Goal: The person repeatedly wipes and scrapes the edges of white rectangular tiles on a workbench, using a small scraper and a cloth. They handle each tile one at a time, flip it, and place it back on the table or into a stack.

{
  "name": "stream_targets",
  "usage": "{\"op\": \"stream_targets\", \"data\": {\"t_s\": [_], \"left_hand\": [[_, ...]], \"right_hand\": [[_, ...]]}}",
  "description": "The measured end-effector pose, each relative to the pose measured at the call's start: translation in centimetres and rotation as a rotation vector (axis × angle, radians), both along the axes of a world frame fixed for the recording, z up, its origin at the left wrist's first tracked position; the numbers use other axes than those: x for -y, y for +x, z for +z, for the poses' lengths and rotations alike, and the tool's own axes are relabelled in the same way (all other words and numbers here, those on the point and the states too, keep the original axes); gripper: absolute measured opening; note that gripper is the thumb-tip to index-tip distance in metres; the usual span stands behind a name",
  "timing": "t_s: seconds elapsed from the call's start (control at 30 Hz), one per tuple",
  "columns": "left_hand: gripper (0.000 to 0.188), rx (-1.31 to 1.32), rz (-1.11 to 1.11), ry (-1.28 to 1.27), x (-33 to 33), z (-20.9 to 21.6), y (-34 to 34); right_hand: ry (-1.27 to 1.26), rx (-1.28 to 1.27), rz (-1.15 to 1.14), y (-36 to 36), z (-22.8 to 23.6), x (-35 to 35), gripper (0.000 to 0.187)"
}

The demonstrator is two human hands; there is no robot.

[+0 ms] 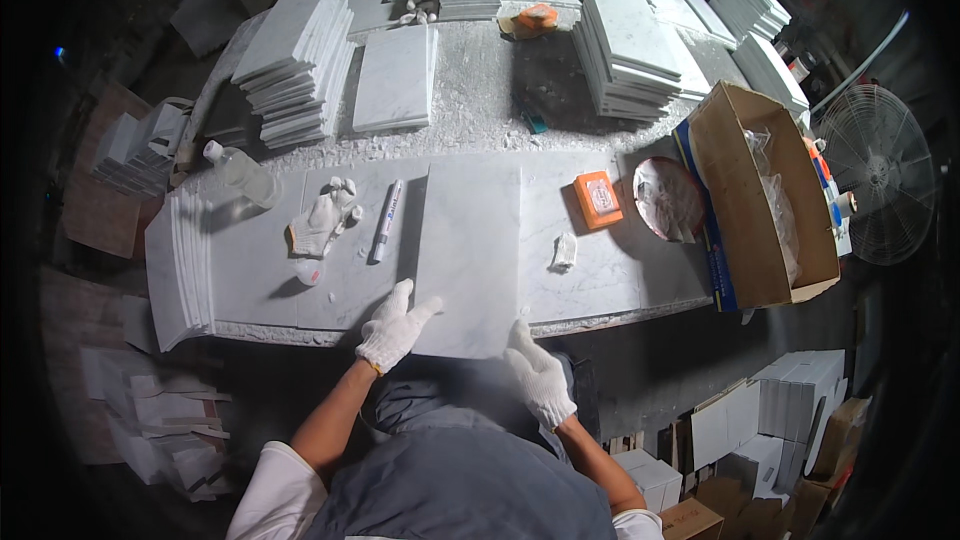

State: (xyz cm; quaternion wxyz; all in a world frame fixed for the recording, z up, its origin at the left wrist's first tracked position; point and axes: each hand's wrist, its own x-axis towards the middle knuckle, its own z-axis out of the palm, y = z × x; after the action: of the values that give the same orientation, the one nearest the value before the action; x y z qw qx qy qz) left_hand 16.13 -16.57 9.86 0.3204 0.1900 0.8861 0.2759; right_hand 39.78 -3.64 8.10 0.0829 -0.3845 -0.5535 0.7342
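A long white marble tile [468, 250] lies in front of me on the bench, its near end jutting past the front edge. My left hand [397, 327], in a white knit glove, holds its left edge near the close corner, with the thumb over the top face. At the right close corner my right hand [540, 376], gloved the same way, grips the other edge; some of its fingers are hidden. A white marker pen [387, 222] and a spare knit glove [325, 218] rest left of the tile. On its right are an orange box [598, 200] and a crumpled white scrap [564, 252].
Stacks of marble tiles stand at the back left [300, 60] and back right [630, 50]. A clear bottle [243, 176] is at left. Toward the right sit a round dish [668, 200], an open cardboard box [765, 200] and a fan [880, 175]. Tiles lean at the left end [180, 265].
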Motion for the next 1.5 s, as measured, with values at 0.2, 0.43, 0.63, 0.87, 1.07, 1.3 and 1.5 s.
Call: {"op": "stream_targets", "data": {"t_s": [0.2,0.43,0.63,0.87,1.07,1.3,1.5], "left_hand": [[0.093,-0.089,0.017,-0.038,0.4,0.8,-2.0],[0.076,0.172,-0.027,0.171,0.7,0.5,-2.7],[0.088,0.457,0.233,0.424,0.5,0.7,-2.2],[0.075,0.690,0.391,0.551,1.0,-0.5,0.1],[0.047,0.713,0.334,0.582,1.3,-1.2,0.3],[0.084,0.618,0.218,0.453,0.9,-1.2,0.2],[0.098,0.661,0.195,0.517,1.4,-1.7,0.2]], "right_hand": [[-0.135,0.087,0.187,-0.9,0.8,3.1,0.056],[-0.286,0.026,-0.090,-0.4,2.0,3.4,0.044],[-0.372,-0.061,-0.065,0.0,2.7,2.9,0.038],[-0.383,-0.009,-0.151,0.4,2.6,2.7,0.039],[-0.242,0.030,-0.181,0.1,1.9,3.2,0.036],[-0.113,-0.044,-0.223,1.0,-0.8,4.0,0.047],[0.028,-0.033,-0.233,1.2,-2.8,3.8,0.050]]}}
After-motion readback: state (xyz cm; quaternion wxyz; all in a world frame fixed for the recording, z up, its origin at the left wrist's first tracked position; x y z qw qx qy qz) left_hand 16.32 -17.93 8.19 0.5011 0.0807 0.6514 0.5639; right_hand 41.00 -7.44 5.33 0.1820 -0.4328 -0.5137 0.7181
